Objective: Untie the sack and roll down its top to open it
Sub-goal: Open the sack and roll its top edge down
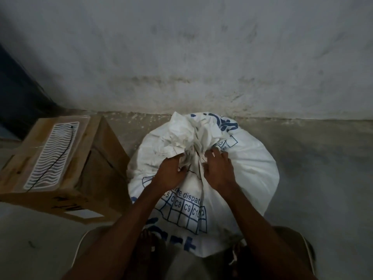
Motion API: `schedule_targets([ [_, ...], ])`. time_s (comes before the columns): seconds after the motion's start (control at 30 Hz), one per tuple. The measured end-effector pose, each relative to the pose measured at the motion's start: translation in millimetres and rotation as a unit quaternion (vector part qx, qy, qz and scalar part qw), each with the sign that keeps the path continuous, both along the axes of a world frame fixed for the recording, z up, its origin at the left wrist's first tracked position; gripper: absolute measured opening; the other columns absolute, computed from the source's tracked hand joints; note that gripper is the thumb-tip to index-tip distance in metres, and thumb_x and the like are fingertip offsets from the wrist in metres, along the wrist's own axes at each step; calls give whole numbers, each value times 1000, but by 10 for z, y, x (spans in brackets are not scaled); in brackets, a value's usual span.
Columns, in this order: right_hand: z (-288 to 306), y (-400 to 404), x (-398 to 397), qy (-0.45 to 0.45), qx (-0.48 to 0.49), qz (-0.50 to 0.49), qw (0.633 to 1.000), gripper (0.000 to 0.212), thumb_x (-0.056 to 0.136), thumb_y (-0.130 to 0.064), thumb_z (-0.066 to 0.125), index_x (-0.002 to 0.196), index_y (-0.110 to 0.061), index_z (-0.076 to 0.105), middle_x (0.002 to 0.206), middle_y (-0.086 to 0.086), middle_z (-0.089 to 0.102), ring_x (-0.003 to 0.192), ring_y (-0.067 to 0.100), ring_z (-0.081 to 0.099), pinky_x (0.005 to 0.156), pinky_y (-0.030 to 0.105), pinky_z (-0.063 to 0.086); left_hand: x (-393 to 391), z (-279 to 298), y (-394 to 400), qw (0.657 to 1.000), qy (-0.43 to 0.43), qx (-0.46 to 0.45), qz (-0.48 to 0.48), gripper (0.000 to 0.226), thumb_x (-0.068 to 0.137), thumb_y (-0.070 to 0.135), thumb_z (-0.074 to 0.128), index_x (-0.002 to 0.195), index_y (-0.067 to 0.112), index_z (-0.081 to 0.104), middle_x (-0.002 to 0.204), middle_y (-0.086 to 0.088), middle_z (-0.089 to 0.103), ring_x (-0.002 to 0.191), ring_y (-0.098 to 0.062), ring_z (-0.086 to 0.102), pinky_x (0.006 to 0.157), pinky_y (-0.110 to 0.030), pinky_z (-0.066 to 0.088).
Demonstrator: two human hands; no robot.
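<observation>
sack [248,170] "dispat", C8-C10 | L hand [170,174] + R hand [219,168] grip bunched neck

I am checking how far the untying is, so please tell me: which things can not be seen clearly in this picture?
All in the head view:
- The tie on the gathered neck of the white woven sack with blue print: covered by the left hand, the right hand and folds.
- The sack's contents: hidden by the closed fabric.
- The blue print: partly covered by the forearms.
- The brown cardboard box: the writing on it is too dark and blurred.
</observation>
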State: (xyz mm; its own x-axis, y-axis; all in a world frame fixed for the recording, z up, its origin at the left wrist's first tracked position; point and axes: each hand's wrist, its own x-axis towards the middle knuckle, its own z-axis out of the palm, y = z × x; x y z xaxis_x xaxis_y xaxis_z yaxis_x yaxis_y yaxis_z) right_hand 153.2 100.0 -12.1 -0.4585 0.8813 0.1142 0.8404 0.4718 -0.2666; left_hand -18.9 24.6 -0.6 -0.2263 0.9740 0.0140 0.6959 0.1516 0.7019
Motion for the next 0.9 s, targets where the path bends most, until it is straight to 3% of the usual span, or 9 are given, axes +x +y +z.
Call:
schedule_targets([
  [0.1, -16, 165, -23, -21, -12, 1, 1000, 32, 91, -27, 60, 122, -20, 53, 127, 7, 51, 116, 34, 47, 93, 46, 46, -16, -144, 207, 1000, 3, -20, -18, 45, 94, 21, 64, 136, 10, 54, 135, -8, 59, 126, -22, 54, 103, -19, 35],
  [0.17, -19, 210, -48, -33, -20, 0, 999, 35, 92, -27, 60, 125, -21, 49, 125, 8, 53, 117, 35, 46, 96, 45, 42, -29, -279, 297, 999, 19, -29, 2, 42, 95, 31, 61, 133, 15, 57, 133, -5, 61, 125, -20, 55, 100, -17, 34],
  [0.3, 6, 226, -133, -47, -21, -4, 999, 37, 91, -29, 61, 123, -15, 47, 117, 12, 60, 116, 39, 48, 94, 46, 43, 42, -368, 405, 997, 26, -51, 48, 30, 94, 49, 56, 96, 19, 62, 100, 0, 70, 101, -16, 64, 80, -21, 38],
  [0.33, 15, 231, -137, -39, -27, -6, 999, 38, 91, -28, 62, 122, -13, 48, 115, 12, 61, 115, 39, 49, 93, 46, 43, 93, -338, 422, 997, 15, -57, 58, 32, 94, 50, 56, 96, 19, 62, 100, -2, 70, 100, -17, 63, 81, -22, 39],
  [0.4, 21, 215, -129, -10, -39, 2, 999, 35, 89, -26, 64, 117, -12, 48, 110, 13, 63, 110, 38, 51, 90, 45, 45, 186, -273, 424, 996, 9, -49, 75, 37, 93, 48, 59, 104, 13, 63, 103, -7, 70, 100, -22, 64, 84, -27, 44],
  [0.5, 8, 97, -101, 39, -50, -1, 998, 32, 85, -20, 65, 113, -12, 50, 106, 11, 63, 103, 36, 55, 87, 45, 46, 271, -149, 318, 995, 5, -18, 102, 21, 88, 28, 67, 95, 9, 59, 91, -10, 66, 89, -28, 64, 75, -30, 46],
  [0.63, 21, -288, 87, 37, -40, -14, 998, 40, 86, -12, 60, 124, -11, 51, 112, 11, 63, 103, 34, 55, 85, 45, 43, 377, 46, -96, 994, -12, 4, 107, 11, 82, 16, 64, 88, 9, 57, 82, -10, 64, 82, -26, 63, 76, -33, 50],
  [0.8, 136, -680, 466, 46, 29, 5, 999, 39, 86, -11, 64, 124, -17, 56, 106, 2, 64, 95, 29, 56, 77, 41, 40, 574, 6, -671, 993, -11, 8, 114, 40, 85, 25, 54, 110, -2, 69, 110, -22, 70, 112, -36, 63, 105, -38, 43],
  [0.9, 249, -917, 656, 69, 52, 3, 996, 30, 88, -13, 65, 116, -20, 59, 100, 0, 63, 90, 27, 58, 75, 41, 41, 791, 265, -963, 994, -24, 5, 105, 29, 86, 18, 60, 104, -2, 69, 105, -21, 71, 104, -35, 65, 95, -33, 46],
])
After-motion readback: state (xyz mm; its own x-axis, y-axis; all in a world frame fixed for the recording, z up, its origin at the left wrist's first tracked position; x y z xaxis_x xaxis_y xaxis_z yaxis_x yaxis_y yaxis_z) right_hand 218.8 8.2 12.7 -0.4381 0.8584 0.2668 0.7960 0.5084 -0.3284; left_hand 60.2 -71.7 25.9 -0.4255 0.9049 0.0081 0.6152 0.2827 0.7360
